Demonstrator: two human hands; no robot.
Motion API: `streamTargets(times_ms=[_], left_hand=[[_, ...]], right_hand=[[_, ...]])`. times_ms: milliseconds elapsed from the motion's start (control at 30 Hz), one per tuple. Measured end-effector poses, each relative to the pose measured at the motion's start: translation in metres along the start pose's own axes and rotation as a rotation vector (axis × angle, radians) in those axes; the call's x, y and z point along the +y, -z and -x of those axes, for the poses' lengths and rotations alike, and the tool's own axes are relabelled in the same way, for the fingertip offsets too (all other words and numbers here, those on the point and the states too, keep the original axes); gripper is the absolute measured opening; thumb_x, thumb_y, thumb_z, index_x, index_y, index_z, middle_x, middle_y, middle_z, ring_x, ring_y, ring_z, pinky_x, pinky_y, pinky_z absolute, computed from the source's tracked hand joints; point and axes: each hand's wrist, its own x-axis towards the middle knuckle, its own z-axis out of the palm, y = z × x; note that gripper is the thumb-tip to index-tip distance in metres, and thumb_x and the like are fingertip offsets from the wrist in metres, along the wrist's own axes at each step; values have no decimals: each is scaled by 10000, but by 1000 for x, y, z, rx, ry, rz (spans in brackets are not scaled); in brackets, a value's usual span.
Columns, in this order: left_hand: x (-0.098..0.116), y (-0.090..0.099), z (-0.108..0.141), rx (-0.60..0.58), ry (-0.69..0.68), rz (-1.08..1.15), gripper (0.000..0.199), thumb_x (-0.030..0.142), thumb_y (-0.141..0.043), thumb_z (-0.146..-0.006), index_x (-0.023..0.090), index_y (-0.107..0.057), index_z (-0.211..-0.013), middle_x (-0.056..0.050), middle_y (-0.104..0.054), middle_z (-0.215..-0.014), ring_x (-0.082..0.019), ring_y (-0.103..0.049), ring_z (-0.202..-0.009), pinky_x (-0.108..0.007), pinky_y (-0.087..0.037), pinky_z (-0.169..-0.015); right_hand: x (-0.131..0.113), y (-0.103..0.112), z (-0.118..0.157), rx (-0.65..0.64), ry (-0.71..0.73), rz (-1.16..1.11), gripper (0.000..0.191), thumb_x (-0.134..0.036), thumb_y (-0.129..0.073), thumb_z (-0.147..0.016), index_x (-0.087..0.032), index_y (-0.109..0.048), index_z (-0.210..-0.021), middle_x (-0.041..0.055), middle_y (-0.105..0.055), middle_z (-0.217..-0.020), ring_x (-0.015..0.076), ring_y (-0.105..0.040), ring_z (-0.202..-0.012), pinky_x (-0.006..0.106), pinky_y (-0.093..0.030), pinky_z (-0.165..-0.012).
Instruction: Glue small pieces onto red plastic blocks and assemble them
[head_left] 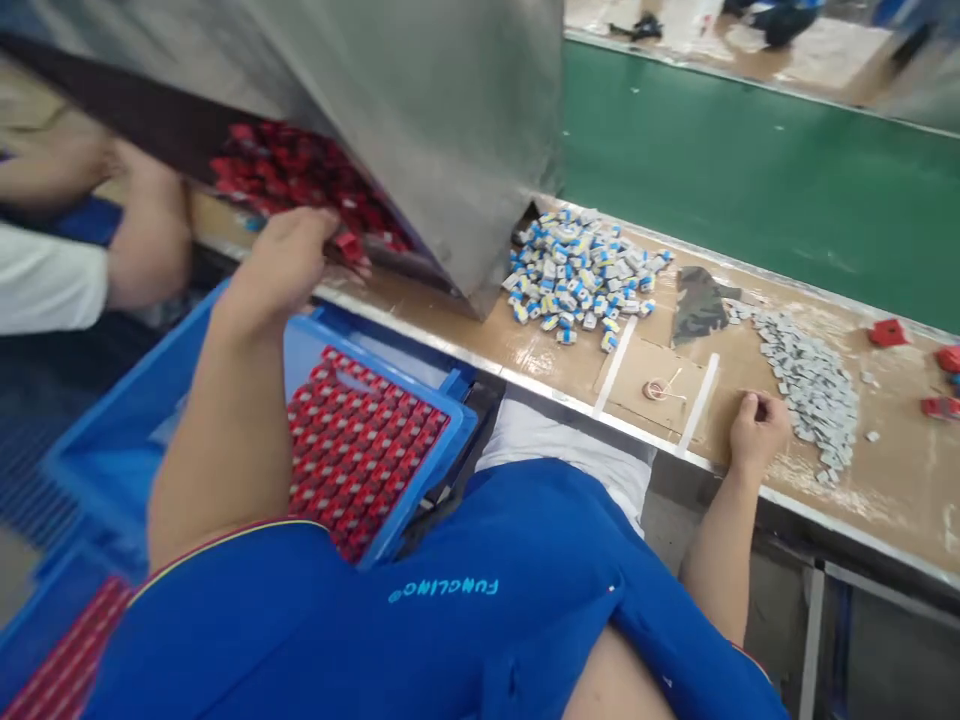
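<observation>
My left hand [296, 250] reaches to the open mouth of a slanted metal bin, its fingers closed around a small red plastic part [349, 246]. Just beyond it, a heap of red parts [300, 180] fills the bin's opening. My right hand [759, 432] rests by the bench's near edge with curled fingers; whatever they may hold is hidden. Beside that hand spreads a pile of small grey pieces [814, 385]. Between my hands lies a heap of white, blue and yellow blocks [581, 270].
The metal bin [450, 110] towers over the bench [540, 350]. A blue crate [450, 425] with rows of red parts stands below left. On the bench are a small ring [655, 389], camouflage cloth [699, 305] and red pieces [889, 333]. Behind runs a green belt [750, 180]. Another person's arm [150, 220] is at left.
</observation>
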Motion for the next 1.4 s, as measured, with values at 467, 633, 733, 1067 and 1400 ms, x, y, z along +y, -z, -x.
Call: streamTargets(times_ms=[467,633,733,1067,1400], left_hand=[[63,-200,177,-747,621,1335,629,734,-509,-962,165,-659,-740,-40,-660,-623,-78,-519,-444,-172,-303,-364],[63,-248,167,-924,573,1149,734,852,-441,-915,174,-625,-704,-24,-614,-569,-107,-585,-461,-193,-410,-409],[58,-258,154,-958,479,1107,747,857,-438,-912,163,-642,-725,-49,-673,-665,-88,-571,-472,-181,-373,-391],[36,-268,145,-1100,170,1170,490,469,-666,-957,283,-562,-1398,-60,-737,-1151,-231,-749,-1160,-432,-580,-1087],[35,-292,167,-989,4,1222,679,542,-912,-719,266,-622,-1267,-85,-765,-1196,-132,-730,-758,-230,-565,-625]], right_hand=[[5,-4,2,-42,5,-139,312,-417,-476,-898,-189,-690,-895,103,-740,-948,283,-676,-971,458,-515,-943],[-7,10,23,-65,5,-201,308,-436,-516,-913,-197,-711,-895,89,-748,-913,264,-657,-961,431,-504,-925],[-13,16,37,-57,-6,-186,320,-447,-513,-941,-201,-716,-910,83,-761,-928,248,-660,-964,408,-501,-904],[-14,17,48,-28,-19,-129,332,-469,-506,-980,-202,-702,-946,68,-763,-947,227,-686,-991,410,-522,-952],[-60,22,59,-228,61,-522,411,-543,-715,-922,-249,-658,-1203,18,-715,-986,144,-643,-739,303,-531,-688]])
